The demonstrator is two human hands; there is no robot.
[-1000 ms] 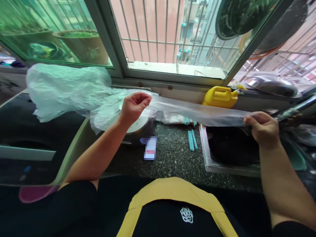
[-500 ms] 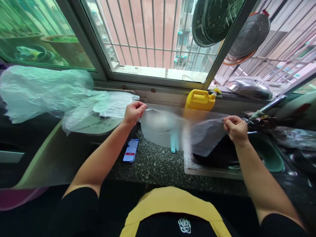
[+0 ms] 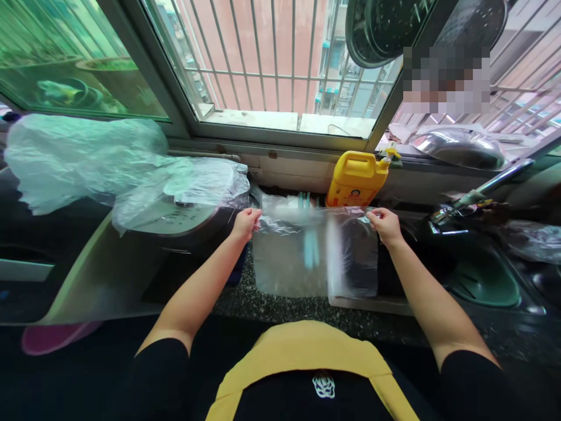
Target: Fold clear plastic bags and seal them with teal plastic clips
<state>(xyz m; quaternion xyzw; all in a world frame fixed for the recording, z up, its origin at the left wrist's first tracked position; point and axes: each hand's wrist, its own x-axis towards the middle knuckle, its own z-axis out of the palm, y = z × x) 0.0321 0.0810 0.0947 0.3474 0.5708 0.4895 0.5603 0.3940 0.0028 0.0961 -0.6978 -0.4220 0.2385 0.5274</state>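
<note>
"Two hands are on it?"

"Yes. The left hand [image 3: 246, 224] is clamped, thumb against fingers, on the upper left corner of the clear plastic sheet [image 3: 284, 266]. The right hand [image 3: 384, 226] pinches its upper right corner the same way."

"And where is the sheet?"

"Spread between the hands, over the worktop [image 3: 280, 307], with its lower edge near the worktop's front edge. Its right part covers some of a dark area behind a pale rim [image 3: 372, 305]. Whether it touches the worktop, I cannot tell."

"Anything showing through?"

"Some light blue strips [image 3: 311, 248], blurred, right of the sheet's middle."

"What stands behind?"

"A yellow jug [image 3: 357, 178], upright near the worktop's back edge, just beyond the sheet's upper right part. More light blue strips [image 3: 304, 200] lie near that back edge, left of the jug."

"To the sides?"

"Left of the left hand, a round-topped appliance [image 3: 182, 219] is partly under crumpled plastic [image 3: 205, 178]. Toward the worktop's right end there's a faucet [image 3: 475, 197], with a green basin [image 3: 486, 278] in front of it, well apart from the sheet."
</note>
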